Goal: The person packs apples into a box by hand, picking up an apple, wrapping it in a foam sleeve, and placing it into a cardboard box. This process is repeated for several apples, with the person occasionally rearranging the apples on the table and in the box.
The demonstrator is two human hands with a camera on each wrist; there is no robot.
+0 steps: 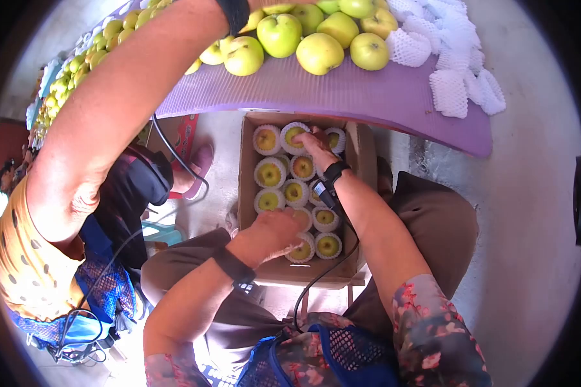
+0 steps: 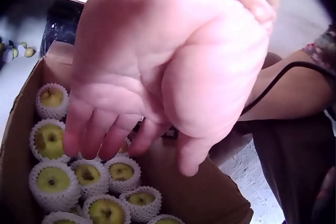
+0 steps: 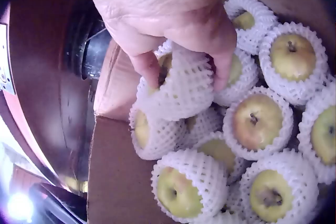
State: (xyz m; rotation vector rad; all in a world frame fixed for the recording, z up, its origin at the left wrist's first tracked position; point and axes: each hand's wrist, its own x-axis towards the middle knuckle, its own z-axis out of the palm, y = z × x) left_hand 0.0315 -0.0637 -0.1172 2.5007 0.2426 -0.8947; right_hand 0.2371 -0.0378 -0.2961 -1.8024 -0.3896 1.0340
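Observation:
A cardboard box [image 1: 246,187] holds yellow-green apples, each in a white foam net. My right hand [image 1: 317,147] is at its far end. In the right wrist view, the right hand [image 3: 168,19] grips a foam-netted apple [image 3: 184,90] from above, thumb on one side and fingers on the other. Over the near left part of the box hangs my left hand [image 1: 271,235]. The left wrist view shows the palm of this left hand [image 2: 168,61] with loosely extended fingers, nothing in it, above netted apples [image 2: 52,182].
A purple-covered table [image 1: 355,97] stands beyond the box, bearing loose apples [image 1: 279,35] and empty white foam nets [image 1: 448,90]. Another person's arm [image 1: 129,103] reaches across from the left. Cables run along my wrists, and my knees flank the box.

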